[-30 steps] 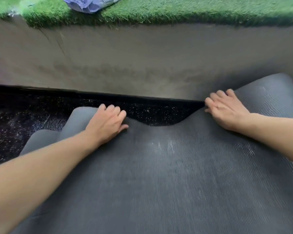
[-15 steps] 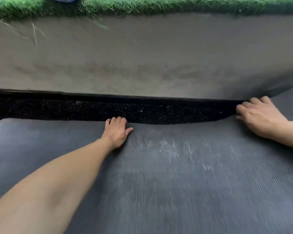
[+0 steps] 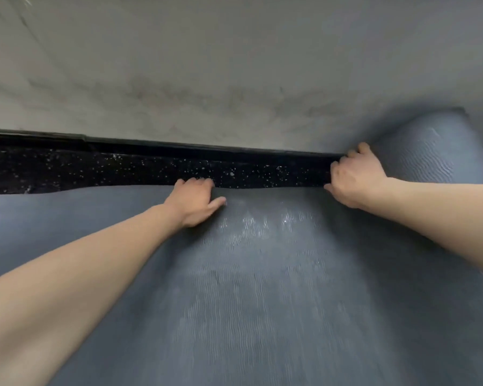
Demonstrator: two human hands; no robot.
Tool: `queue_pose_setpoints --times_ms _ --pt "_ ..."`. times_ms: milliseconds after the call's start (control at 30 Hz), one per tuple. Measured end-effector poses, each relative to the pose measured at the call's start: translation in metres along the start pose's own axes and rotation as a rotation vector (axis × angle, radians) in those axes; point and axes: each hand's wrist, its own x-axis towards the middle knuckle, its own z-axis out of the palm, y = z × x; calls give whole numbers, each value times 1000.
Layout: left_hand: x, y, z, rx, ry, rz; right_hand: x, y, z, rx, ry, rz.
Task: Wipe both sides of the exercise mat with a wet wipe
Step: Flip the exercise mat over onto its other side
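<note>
The grey, ripple-textured exercise mat (image 3: 248,288) fills the lower half of the view, with shiny damp streaks near its far edge. My left hand (image 3: 194,200) grips that far edge near the middle, fingers curled over it. My right hand (image 3: 354,176) holds the same edge further right, where the mat bulges up into a hump (image 3: 430,151) against the wall. No wet wipe is in view.
A strip of black speckled rubber floor (image 3: 123,168) lies between the mat's far edge and a grey concrete wall (image 3: 234,65) with a dark base trim. The wall stands close behind the mat.
The view has tilted down, so the grass and blue cloth on top of the wall are gone. My right hand moved toward the wall, and the mat's right end has bulged up.
</note>
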Motion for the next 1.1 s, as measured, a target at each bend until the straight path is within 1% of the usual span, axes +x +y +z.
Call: queue_pose_setpoints --times_ms 33,67,100,133,200,267,333,367,400,467,567,600,633,700,733,800,867,933,1000,1100 --pt "4 19 0 -27 12 -19 0 2 -7 -60 -79 -13" --pt "7 32 0 -52 31 -40 -1 5 -9 -47 -137 -17" --pt "8 37 0 -72 60 -50 -1 8 -10 19 -167 -11" --pt "8 33 -3 -94 101 -36 0 12 -11 148 -149 7" --pt "5 -1 -20 -133 178 -4 9 23 -19 502 -3 67" --pt "2 -54 -48 -163 235 -12 22 34 -38 816 207 137" --pt "-7 -103 -81 -201 273 -8 31 33 -53 1020 355 155" --pt "-10 -121 -96 -199 281 7 32 23 -57 1073 400 148" --pt "-10 -136 -106 -168 289 19 33 7 -58 1092 418 145" --pt "-8 -153 -103 -60 294 10 36 -38 -41 1011 371 159" --pt "-10 -150 -46 104 203 -84 35 -100 -11 690 157 111" --pt "-13 -145 -24 156 181 -108 37 -113 -5 646 127 104" --pt "-17 -138 -8 187 170 -139 38 -120 -2 649 137 124" --pt "-22 -119 7 172 206 -200 46 -130 -1 696 205 187" --pt "-22 -106 11 139 227 -190 49 -134 -2 701 218 193" --pt "-19 -74 18 69 219 -74 54 -143 -6 727 178 144" --pt "-12 -39 20 -6 190 35 54 -155 -15 747 120 47" --pt "-4 -14 21 -56 184 48 46 -169 -23 742 109 -19" --pt "0 5 25 -67 166 36 34 -186 -27 708 108 -27" --pt "-6 17 39 -88 140 13 20 -210 -21 682 -8 5"
